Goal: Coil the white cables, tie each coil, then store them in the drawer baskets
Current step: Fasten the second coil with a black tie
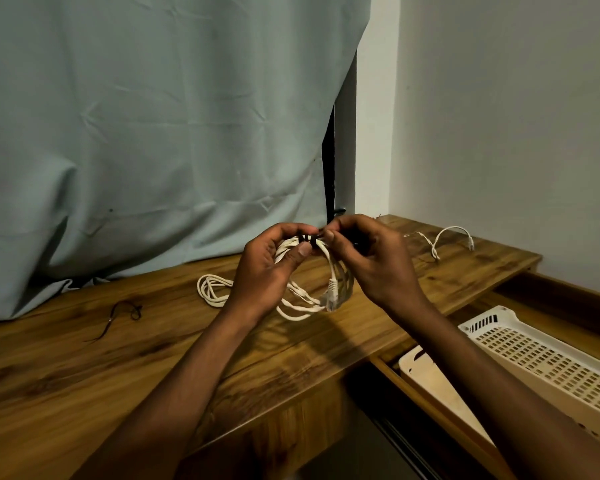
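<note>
Mid-tie: left hand [274, 268] clamps white coil [321, 282], right hand [368, 258] pinches black tie [307, 238]; cinch snug without letting loops spill.

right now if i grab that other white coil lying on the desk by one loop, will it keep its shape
Probably not: the coil on the desk shows no tie, so its thin loops would likely sag and spill open. It looks light and floppy, unlikely to roll.
</note>
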